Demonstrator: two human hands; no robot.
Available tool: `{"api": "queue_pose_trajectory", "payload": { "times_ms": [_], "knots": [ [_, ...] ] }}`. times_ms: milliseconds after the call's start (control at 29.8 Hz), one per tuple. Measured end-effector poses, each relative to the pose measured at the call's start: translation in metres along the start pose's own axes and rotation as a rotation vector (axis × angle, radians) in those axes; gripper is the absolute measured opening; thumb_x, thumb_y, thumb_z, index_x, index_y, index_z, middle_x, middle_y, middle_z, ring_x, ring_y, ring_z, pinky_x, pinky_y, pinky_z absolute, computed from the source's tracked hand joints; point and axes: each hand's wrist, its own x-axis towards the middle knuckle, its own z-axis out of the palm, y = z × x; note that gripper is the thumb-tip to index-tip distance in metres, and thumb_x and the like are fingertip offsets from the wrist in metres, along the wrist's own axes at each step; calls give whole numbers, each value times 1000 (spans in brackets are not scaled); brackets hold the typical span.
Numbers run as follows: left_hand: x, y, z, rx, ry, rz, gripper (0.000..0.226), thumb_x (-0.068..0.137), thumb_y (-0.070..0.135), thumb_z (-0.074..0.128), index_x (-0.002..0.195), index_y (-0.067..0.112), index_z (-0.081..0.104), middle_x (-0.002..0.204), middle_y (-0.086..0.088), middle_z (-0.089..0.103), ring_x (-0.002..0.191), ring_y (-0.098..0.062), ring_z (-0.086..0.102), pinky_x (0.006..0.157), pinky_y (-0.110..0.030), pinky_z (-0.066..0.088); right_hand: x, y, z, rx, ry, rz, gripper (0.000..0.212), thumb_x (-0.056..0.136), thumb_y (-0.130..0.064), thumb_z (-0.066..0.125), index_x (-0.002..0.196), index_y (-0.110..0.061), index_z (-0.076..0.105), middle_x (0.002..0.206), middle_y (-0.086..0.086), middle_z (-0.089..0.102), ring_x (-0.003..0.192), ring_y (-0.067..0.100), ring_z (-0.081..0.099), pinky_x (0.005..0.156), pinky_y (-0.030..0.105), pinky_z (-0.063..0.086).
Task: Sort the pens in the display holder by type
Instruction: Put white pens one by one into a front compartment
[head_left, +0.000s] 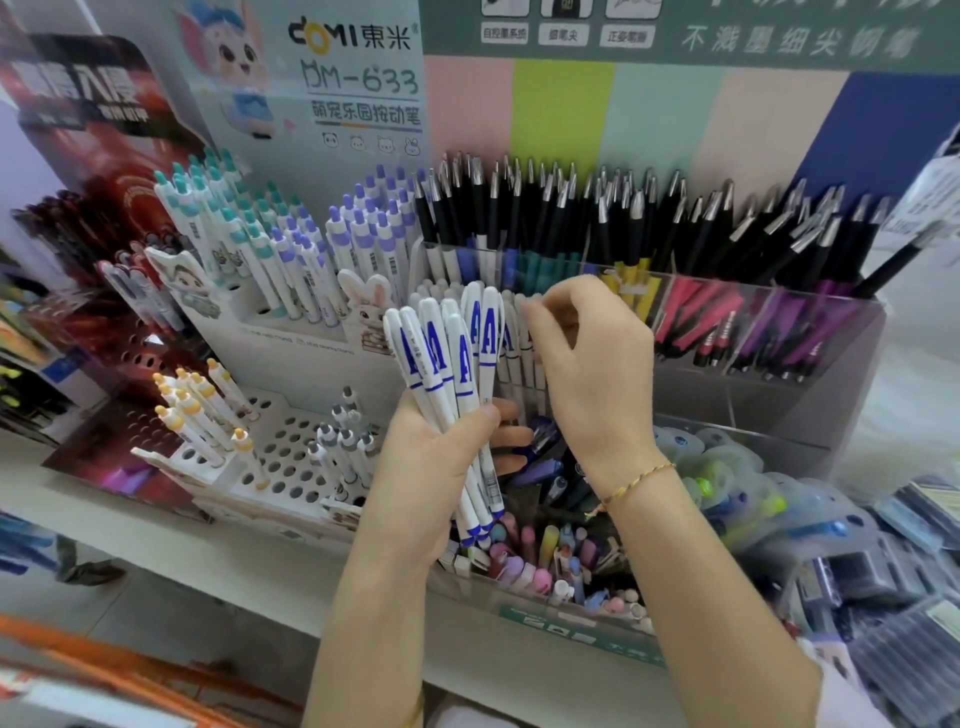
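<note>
Nearest, a clear tray (519, 603) on the shelf (156, 525) holds a jumble of pastel pens (540, 566), types mixed. Just above it the left hand (441, 467) grips a bundle (447, 353) of white pens with blue-lettered caps, caps up, fingers wrapped round the barrels.

The right hand (587, 364) has its fingers curled, with the tips at the caps of more white pens (519, 332) standing in the holder (753, 395). That spot is blurred, so I cannot tell if the pinch has closed on one.

The step looks to be gathering every pen of this type into the bundle. To do it well, take one cap at a time and lift straight up so the neighbours stay put. Check the blue lettering matches before adding it. Keep the left grip firm, as the fanned bundle could slip.

The holder's other compartments hold pink pens (696, 317) and purple pens (810, 332). A lower tier carries dark blue pens (540, 467). Behind stand rows of black pens (571, 208) with silver clips. To the left, a white stand (291, 457) has yellow-topped pens (197, 405) in its holes, with many holes unfilled.
</note>
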Motion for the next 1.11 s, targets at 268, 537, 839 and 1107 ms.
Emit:
{"api": "queue_pose_trajectory", "payload": {
  "times_ms": [268, 537, 839, 1107],
  "knots": [
    [-1, 3, 8, -63, -17, -2, 27, 91, -6, 50, 110, 12, 59, 85, -9, 70, 70, -18, 71, 52, -26, 55, 5, -11, -13, 256, -297, 159, 9, 86, -18, 65, 94, -15, 62, 87, -5, 64, 79, 7, 62, 73, 27, 54],
    [3, -1, 5, -40, 40, -18, 21, 92, -4, 51, 104, 11, 60, 91, -16, 72, 84, -25, 72, 65, -36, 61, 13, -14, -18, 430, -49, 182, 9, 89, -16, 62, 87, -23, 58, 83, -1, 62, 74, 11, 62, 60, 24, 51],
    [6, -1, 5, 61, 78, 9, 14, 87, -4, 59, 87, 9, 58, 62, -1, 66, 60, -14, 66, 67, -35, 60, 16, -5, -17, 167, 199, -65, 7, 88, -16, 64, 88, -12, 58, 77, -8, 56, 71, 10, 56, 67, 23, 49],
    [5, -2, 4, 41, 15, -1, 12, 92, 1, 52, 99, 1, 62, 73, -6, 73, 69, -17, 71, 61, -27, 56, 3, 13, 2, -391, -121, 4, 26, 90, -38, 59, 84, -12, 61, 84, 2, 63, 77, 21, 57, 59, 28, 35]
  ]
}}
